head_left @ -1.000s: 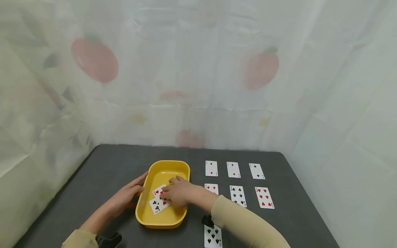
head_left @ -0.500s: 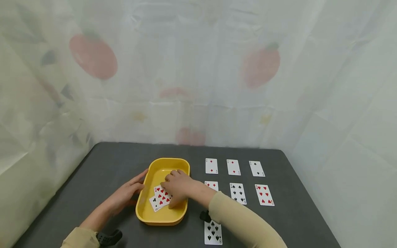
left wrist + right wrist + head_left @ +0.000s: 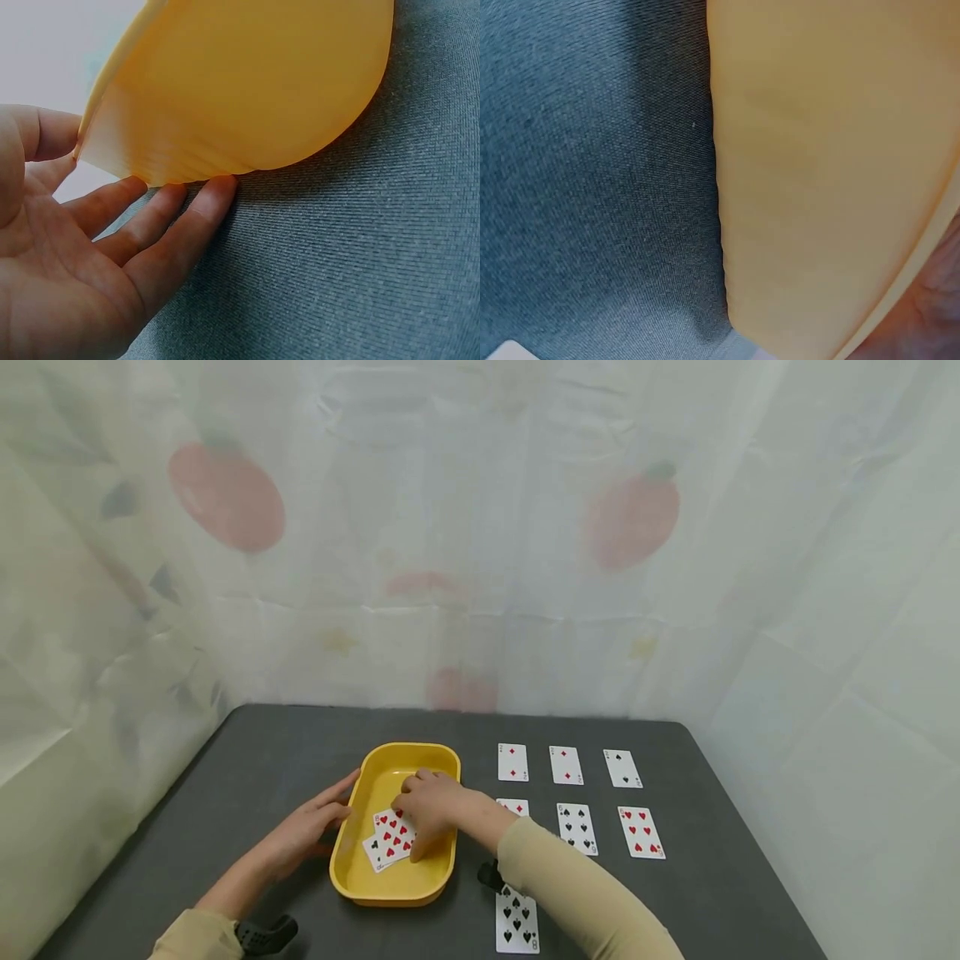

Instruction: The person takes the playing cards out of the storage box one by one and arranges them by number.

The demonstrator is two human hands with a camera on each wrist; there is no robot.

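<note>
I see the right hand (image 3: 429, 807) inside the yellow tray (image 3: 442, 758), fingers curled down onto the red heart card (image 3: 393, 835). Can't tell if it's pinching the card or just pressing on it. That card lies just under the fingertips, overlapping a black club card (image 3: 374, 852) that pokes out toward the tray's near-left side. Both sit on the tray floor.

Left hand (image 3: 303, 831) is outside the tray, fingers straight and released, tips touching the tray's left wall; the left wrist view shows the fingers (image 3: 180, 225) flat on the grey table (image 3: 360, 262), right against the tray's base.

Beyond the right forearm, well apart from the fingers: a grid of face-up cards (image 3: 567, 766) on the table, plus one spade card (image 3: 516, 924) near the right sleeve (image 3: 577, 893).
</note>
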